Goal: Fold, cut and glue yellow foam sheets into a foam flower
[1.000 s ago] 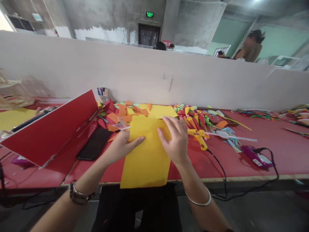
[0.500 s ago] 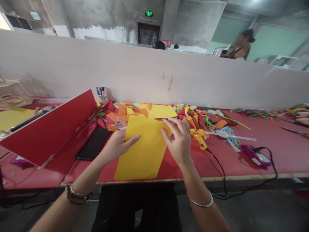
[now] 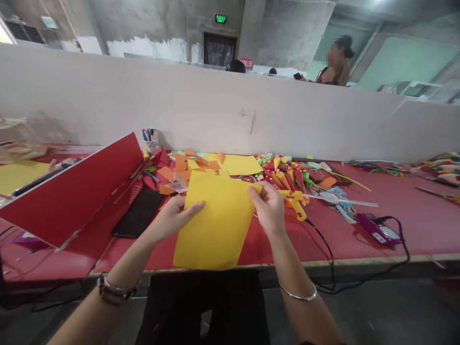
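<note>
A yellow sheet of paper [image 3: 214, 225] is held up over the front edge of the table, tilted toward me. My left hand [image 3: 176, 218] grips its left side, with the thumb on the near face and the fingers behind, mostly hidden. At the upper right corner my right hand [image 3: 269, 206] pinches the sheet between thumb and fingers. Just right of that hand lies a yellow glue gun [image 3: 297, 206] with a clear glue stick in its back. Behind the sheet are orange paper scraps [image 3: 167, 173] and another yellow sheet [image 3: 244, 165].
A red board [image 3: 79, 191] stands slanted on the left, near a black phone [image 3: 138, 213]. Small colourful cones [image 3: 283, 177] and a pen cup [image 3: 151, 139] sit toward the partition. A purple power strip [image 3: 379, 230] with a black cord lies right. Beyond the partition a person [image 3: 338, 62] stands.
My right hand has closed on the upper right corner of the yellow sheet, where its fingers were looser before. The sheet has shifted slightly right. The person beyond the partition has moved left.
</note>
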The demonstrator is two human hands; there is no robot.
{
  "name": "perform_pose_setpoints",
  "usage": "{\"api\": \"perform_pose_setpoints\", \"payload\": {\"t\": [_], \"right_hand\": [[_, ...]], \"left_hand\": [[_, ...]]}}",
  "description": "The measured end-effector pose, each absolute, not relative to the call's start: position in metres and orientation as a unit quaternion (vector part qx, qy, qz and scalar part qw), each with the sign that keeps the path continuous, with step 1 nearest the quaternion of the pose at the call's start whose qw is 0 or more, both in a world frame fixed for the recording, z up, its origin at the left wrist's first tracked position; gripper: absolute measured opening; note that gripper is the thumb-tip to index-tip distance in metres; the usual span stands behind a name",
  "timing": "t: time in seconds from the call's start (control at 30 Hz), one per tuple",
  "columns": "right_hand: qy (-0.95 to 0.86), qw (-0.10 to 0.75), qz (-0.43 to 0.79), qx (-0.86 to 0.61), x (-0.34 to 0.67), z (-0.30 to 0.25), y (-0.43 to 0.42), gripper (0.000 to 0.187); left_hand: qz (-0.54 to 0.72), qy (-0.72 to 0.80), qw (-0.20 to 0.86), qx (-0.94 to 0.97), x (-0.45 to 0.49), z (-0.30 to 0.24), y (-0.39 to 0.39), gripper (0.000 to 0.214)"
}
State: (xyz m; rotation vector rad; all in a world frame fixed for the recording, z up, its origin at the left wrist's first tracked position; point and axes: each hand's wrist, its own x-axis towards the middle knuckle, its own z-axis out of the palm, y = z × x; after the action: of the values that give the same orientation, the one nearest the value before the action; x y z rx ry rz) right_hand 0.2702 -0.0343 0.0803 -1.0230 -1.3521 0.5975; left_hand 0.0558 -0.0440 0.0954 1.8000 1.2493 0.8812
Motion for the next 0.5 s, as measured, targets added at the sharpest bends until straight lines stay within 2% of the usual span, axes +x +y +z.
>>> {"api": "perform_pose_setpoints", "payload": {"t": [0.07, 0.13, 0.27, 0.33, 0.4, 0.5], "right_hand": [[-0.578, 0.625, 0.293, -0.435, 0.266, 0.074, -0.029, 0.018], [-0.605, 0.601, 0.277, -0.444, 0.261, 0.068, -0.026, 0.020], [-0.719, 0.487, 0.118, -0.482, 0.250, 0.057, -0.026, 0.016], [-0.744, 0.454, 0.062, -0.486, 0.246, 0.055, -0.027, 0.022], [-0.746, 0.453, 0.037, -0.487, 0.243, 0.054, -0.028, 0.025], [-0.732, 0.475, 0.086, -0.481, 0.242, 0.054, -0.027, 0.026]], "left_hand": [[0.360, 0.504, 0.366, 0.694, 0.055, 0.086, -0.038, 0.036], [0.417, 0.530, 0.308, 0.671, 0.053, 0.075, -0.032, 0.033], [0.505, 0.568, 0.188, 0.622, 0.048, 0.059, -0.024, 0.028], [0.513, 0.569, 0.210, 0.607, 0.045, 0.057, -0.023, 0.028], [0.526, 0.553, 0.276, 0.585, 0.039, 0.056, -0.022, 0.031], [0.563, 0.499, 0.387, 0.533, 0.029, 0.056, -0.020, 0.040]]}}
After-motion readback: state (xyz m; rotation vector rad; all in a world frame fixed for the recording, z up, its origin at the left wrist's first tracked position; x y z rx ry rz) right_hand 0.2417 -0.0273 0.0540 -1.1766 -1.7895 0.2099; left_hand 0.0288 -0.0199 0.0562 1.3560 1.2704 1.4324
